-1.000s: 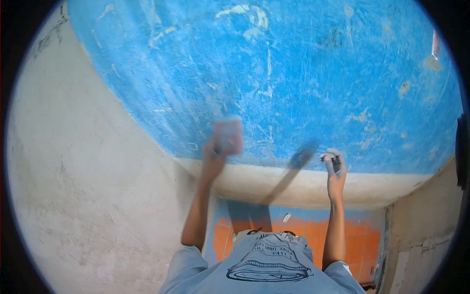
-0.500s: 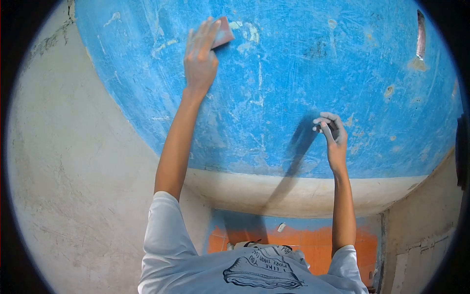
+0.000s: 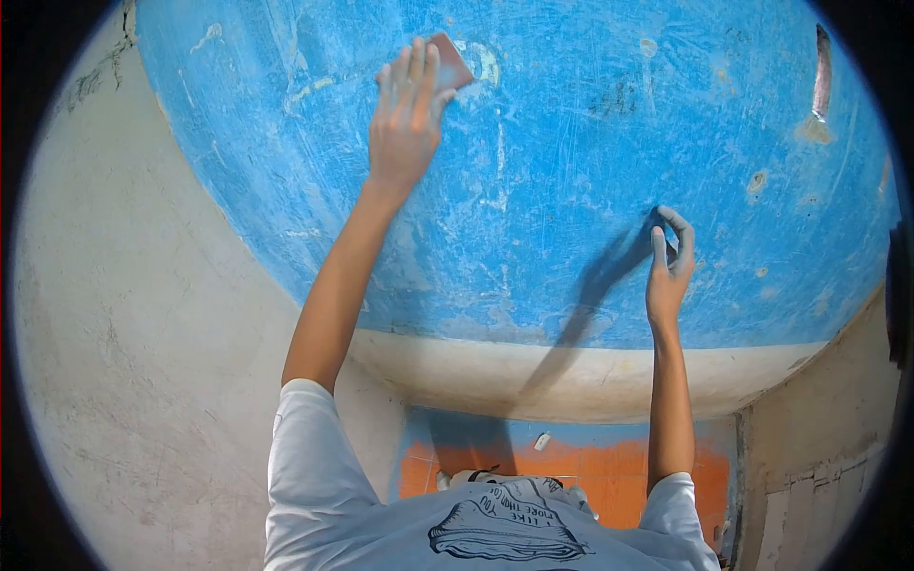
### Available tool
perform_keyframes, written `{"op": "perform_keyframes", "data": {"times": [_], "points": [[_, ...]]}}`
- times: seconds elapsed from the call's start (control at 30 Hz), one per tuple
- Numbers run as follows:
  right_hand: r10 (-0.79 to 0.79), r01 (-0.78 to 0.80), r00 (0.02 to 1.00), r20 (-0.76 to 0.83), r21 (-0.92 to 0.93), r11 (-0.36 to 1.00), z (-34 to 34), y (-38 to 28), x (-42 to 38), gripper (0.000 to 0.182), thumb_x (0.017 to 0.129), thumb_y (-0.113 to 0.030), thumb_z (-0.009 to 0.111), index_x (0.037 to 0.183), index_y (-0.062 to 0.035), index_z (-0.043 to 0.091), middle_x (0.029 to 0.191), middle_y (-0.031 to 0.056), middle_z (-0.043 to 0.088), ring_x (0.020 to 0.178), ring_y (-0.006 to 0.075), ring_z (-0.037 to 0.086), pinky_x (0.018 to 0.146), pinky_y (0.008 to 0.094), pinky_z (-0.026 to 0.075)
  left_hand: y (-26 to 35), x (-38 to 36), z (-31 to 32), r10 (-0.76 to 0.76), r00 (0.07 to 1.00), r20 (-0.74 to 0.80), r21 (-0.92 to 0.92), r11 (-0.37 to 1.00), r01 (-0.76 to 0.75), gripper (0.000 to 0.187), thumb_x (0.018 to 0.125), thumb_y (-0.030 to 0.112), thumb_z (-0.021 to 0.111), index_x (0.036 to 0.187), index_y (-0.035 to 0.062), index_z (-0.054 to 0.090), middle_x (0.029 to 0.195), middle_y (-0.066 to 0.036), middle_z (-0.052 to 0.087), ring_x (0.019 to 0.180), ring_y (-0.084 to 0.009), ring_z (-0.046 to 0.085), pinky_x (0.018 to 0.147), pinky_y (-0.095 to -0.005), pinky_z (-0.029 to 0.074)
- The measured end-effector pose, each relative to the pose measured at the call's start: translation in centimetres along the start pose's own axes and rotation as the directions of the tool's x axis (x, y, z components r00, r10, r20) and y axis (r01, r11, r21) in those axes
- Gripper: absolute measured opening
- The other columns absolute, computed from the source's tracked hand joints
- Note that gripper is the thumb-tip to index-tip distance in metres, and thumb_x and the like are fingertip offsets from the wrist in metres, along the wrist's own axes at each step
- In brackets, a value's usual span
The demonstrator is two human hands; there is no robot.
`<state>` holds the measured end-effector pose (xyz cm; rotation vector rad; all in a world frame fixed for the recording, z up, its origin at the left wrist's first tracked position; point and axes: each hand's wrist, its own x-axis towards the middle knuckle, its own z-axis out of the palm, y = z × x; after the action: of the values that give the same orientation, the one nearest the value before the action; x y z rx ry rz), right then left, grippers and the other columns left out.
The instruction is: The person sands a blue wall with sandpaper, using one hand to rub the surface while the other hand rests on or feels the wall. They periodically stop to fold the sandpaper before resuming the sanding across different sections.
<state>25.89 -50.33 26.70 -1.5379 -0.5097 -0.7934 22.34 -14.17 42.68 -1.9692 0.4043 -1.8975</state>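
Observation:
High on the blue painted wall (image 3: 571,143), my left hand (image 3: 405,119) presses a reddish-brown piece of sandpaper (image 3: 451,61) flat against the surface. Its fingers lie over the left part of the sheet, beside a pale scraped patch (image 3: 488,67). Lower and to the right, my right hand (image 3: 672,262) is close to the wall, with bent fingers and the thumb apart from them. Pale dust coats its fingers, and nothing shows in it. A dark shadow (image 3: 595,290) of that arm falls on the wall.
A bare grey wall (image 3: 143,285) meets the blue one at the left. A narrow slot (image 3: 821,76) opens at the upper right. Below the pale bottom band (image 3: 495,376) is an orange tiled floor (image 3: 619,485) with a small white object (image 3: 542,442) on it.
My left hand has shifted slightly right and down with the sandpaper. My right hand has moved a little right and up, its fingers turned more upright.

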Motion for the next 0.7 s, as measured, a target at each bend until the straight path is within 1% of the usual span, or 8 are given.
{"op": "perform_keyframes", "data": {"times": [0.13,0.23,0.27,0.33,0.43,0.53,0.63,0.7], "points": [[-0.03,0.03,0.999,-0.024,0.004,1.0,1.3,-0.6,0.3,0.028,0.104,-0.014,0.057,0.131,-0.0064,0.06,0.137,0.0122,0.056,0.126,0.0252,0.054,0.104,0.0419,0.046,2.0,0.0,0.8,-0.057,0.998,-0.004,0.041,0.998,0.057,0.054,0.105,0.025,0.058,0.154,0.0052,0.046,0.159,-0.02,0.043,0.145,-0.0395,0.044,0.114,-0.0536,0.043],[-0.049,0.047,0.998,-0.043,-0.031,0.998,2.0,-0.4,0.0,0.028,0.103,-0.012,0.057,0.131,-0.0066,0.06,0.139,0.013,0.053,0.128,0.027,0.051,0.105,0.0419,0.045,3.9,-1.3,0.3,0.095,0.991,0.091,-0.024,0.995,-0.093,0.056,0.105,0.028,0.056,0.156,0.006,0.044,0.162,-0.019,0.039,0.147,-0.0385,0.042,0.118,-0.0555,0.037],[-0.049,0.047,0.998,-0.04,-0.042,0.998,2.1,-0.5,0.0,0.028,0.102,-0.011,0.057,0.13,-0.0066,0.06,0.139,0.0133,0.052,0.129,0.0275,0.05,0.105,0.042,0.045,3.1,-1.2,0.0,0.086,0.989,0.121,-0.036,0.996,-0.082,0.057,0.105,0.029,0.056,0.156,0.0066,0.043,0.163,-0.018,0.039,0.147,-0.0386,0.041,0.119,-0.0562,0.035],[-0.069,0.067,0.997,-0.035,-0.06,0.996,1.9,-0.1,0.4,0.028,0.102,-0.011,0.058,0.129,-0.0068,0.06,0.138,0.0135,0.051,0.129,0.028,0.049,0.106,0.0422,0.043,0.8,-0.4,-1.1,0.067,0.982,0.178,-0.054,0.997,-0.058,0.059,0.104,0.03,0.057,0.157,0.0078,0.043,0.163,-0.017,0.037,0.147,-0.0388,0.04,0.121,-0.0576,0.031],[-0.07,0.068,0.997,-0.043,-0.065,0.996,2.1,0.3,0.4,0.027,0.102,-0.011,0.058,0.129,-0.0074,0.061,0.135,0.0129,0.051,0.129,0.028,0.048,0.106,0.0424,0.042,2.0,1.1,-0.6,-0.122,0.991,0.048,0.092,0.989,0.117,0.057,0.104,0.028,0.055,0.156,0.0098,0.044,0.164,-0.016,0.037,0.148,-0.0386,0.039,0.121,-0.0591,0.028],[-0.037,0.032,0.998,-0.057,-0.08,0.996,2.5,-0.4,0.5,0.026,0.102,-0.011,0.057,0.128,-0.0079,0.061,0.131,0.0119,0.052,0.128,0.0276,0.046,0.105,0.0421,0.041,4.1,-1.3,-0.5,0.224,0.934,0.279,-0.113,0.973,-0.2,0.056,0.103,0.024,0.054,0.156,0.0105,0.044,0.163,-0.017,0.037,0.149,-0.0385,0.036,0.12,-0.0589,0.029],[-0.054,0.046,0.996,-0.076,-0.099,0.994,2.7,-0.1,0.9,0.025,0.101,-0.01,0.057,0.126,-0.008,0.062,0.129,0.0112,0.052,0.125,0.027,0.046,0.103,0.0415,0.041,-0.2,0.5,0.1,0.145,0.982,0.123,-0.075,0.988,-0.136,0.056,0.104,0.024,0.054,0.157,0.0124,0.043,0.163,-0.014,0.039,0.149,-0.0354,0.037,0.12,-0.0549,0.028],[-0.054,0.046,0.995,-0.088,-0.087,0.995,2.9,0.5,0.6,0.024,0.101,-0.009,0.057,0.124,-0.0078,0.063,0.129,0.011,0.052,0.123,0.0265,0.046,0.102,0.0413,0.041,1.5,0.8,0.8,-0.003,0.998,0.066,0.067,0.998,-0.001,0.052,0.103,0.023,0.055,0.155,0.0141,0.048,0.162,-0.013,0.042,0.149,-0.0339,0.038,0.121,-0.0509,0.027]]}}
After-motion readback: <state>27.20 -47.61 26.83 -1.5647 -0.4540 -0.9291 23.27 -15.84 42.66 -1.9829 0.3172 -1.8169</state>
